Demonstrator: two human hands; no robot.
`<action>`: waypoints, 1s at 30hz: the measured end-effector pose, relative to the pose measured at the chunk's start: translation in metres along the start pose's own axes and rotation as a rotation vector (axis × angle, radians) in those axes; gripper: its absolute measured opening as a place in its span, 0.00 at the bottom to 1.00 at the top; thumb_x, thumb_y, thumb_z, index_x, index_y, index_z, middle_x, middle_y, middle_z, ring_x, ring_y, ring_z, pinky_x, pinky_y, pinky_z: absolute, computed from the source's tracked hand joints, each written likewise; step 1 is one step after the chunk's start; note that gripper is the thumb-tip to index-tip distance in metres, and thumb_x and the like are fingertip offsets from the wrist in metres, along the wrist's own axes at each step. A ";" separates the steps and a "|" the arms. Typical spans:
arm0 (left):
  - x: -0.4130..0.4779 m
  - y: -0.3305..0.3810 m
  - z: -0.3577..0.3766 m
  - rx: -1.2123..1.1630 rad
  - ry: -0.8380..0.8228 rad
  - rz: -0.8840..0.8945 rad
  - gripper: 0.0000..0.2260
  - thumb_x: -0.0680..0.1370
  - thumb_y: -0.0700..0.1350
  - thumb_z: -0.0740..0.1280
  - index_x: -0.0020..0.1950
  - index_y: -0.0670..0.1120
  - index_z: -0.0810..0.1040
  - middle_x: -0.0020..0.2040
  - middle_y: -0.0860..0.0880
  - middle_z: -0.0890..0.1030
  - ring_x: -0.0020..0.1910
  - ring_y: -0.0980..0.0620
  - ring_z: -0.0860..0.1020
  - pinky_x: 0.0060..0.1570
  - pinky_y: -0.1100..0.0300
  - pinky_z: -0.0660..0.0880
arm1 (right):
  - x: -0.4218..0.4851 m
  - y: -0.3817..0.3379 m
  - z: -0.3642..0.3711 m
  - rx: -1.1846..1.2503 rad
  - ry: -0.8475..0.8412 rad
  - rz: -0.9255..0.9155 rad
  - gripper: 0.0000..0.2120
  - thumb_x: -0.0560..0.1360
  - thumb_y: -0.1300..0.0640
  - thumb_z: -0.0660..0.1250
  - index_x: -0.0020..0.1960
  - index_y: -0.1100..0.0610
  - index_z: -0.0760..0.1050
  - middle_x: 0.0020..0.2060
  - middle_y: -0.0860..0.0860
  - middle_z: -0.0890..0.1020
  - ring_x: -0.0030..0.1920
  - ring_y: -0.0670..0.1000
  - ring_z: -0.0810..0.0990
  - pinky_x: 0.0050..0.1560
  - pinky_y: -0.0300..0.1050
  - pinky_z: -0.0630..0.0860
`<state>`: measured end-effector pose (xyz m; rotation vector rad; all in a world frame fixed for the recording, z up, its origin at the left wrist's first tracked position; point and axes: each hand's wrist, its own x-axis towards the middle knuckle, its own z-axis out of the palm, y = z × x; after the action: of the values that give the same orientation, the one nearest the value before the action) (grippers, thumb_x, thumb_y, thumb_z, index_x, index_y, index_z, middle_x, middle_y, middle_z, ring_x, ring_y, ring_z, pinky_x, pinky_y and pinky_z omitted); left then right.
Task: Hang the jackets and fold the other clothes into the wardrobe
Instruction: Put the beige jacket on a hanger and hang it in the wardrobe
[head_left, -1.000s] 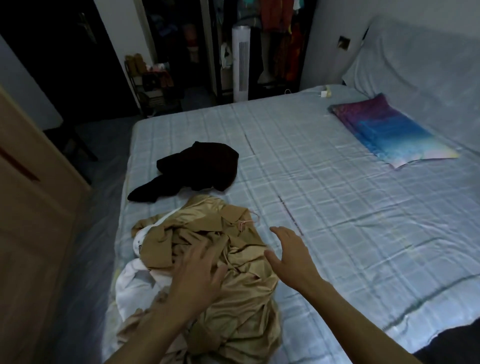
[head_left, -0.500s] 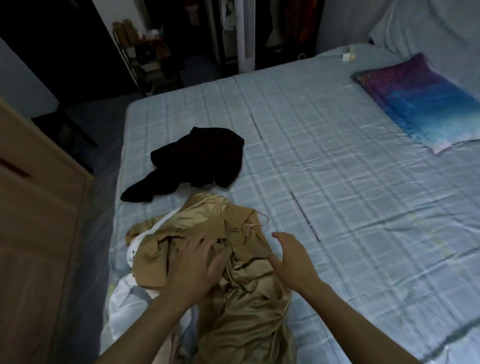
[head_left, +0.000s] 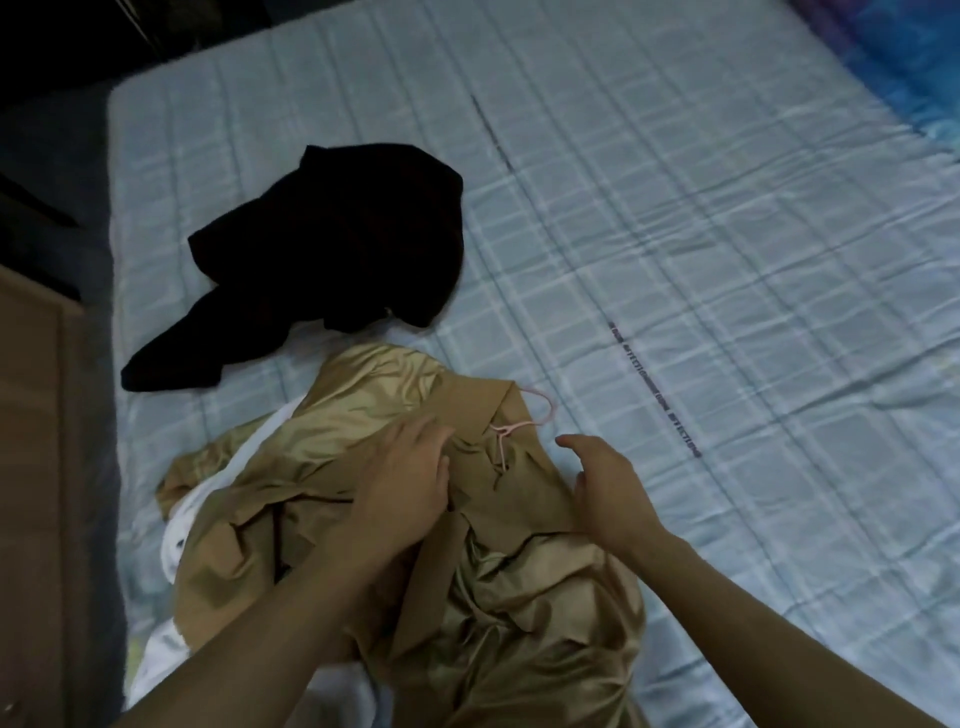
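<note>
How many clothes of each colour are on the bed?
Gold: 1, the gold jacket, still on a pink hanger
Black: 1, the black garment
White: 1, the white cloth under the gold one; it may be more than one piece, mostly hidden
Total: 3 clothes that can be seen

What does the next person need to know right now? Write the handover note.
Left hand: flat on the tan jacket, open, gripping nothing.
Right hand: open at the jacket's right edge, fingers spread.
Pink hanger: at the jacket's collar, hook pointing out onto the bed.
White garment: under the jacket, showing at its left.
Black garment: crumpled further up the bed.
Done: nothing hung or folded.
Left: hang the jacket, fold the rest, put everything in the wardrobe.
</note>
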<state>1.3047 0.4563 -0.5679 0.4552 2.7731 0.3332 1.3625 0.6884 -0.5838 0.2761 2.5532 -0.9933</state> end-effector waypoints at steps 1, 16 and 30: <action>0.012 -0.005 0.007 0.002 -0.002 0.009 0.17 0.82 0.46 0.58 0.71 0.49 0.71 0.72 0.48 0.69 0.69 0.47 0.66 0.66 0.54 0.64 | 0.010 0.002 0.004 0.009 0.004 0.013 0.24 0.74 0.64 0.59 0.70 0.60 0.72 0.67 0.57 0.75 0.67 0.58 0.73 0.68 0.51 0.68; 0.127 -0.047 0.072 -0.008 -0.172 0.293 0.24 0.79 0.38 0.63 0.75 0.48 0.68 0.75 0.48 0.68 0.74 0.47 0.63 0.72 0.58 0.55 | 0.060 0.016 0.065 -0.044 -0.136 0.120 0.23 0.77 0.59 0.62 0.71 0.56 0.68 0.63 0.56 0.78 0.63 0.59 0.76 0.62 0.51 0.72; 0.127 -0.045 0.093 0.236 -0.005 0.380 0.08 0.76 0.42 0.68 0.54 0.47 0.81 0.53 0.49 0.81 0.56 0.44 0.75 0.57 0.49 0.68 | 0.058 0.002 0.105 -0.233 0.072 0.075 0.11 0.77 0.59 0.63 0.59 0.56 0.74 0.52 0.54 0.77 0.50 0.56 0.75 0.49 0.49 0.70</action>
<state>1.2096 0.4746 -0.6995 1.0430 2.7199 0.0854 1.3399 0.6206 -0.6809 0.3440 2.6711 -0.6617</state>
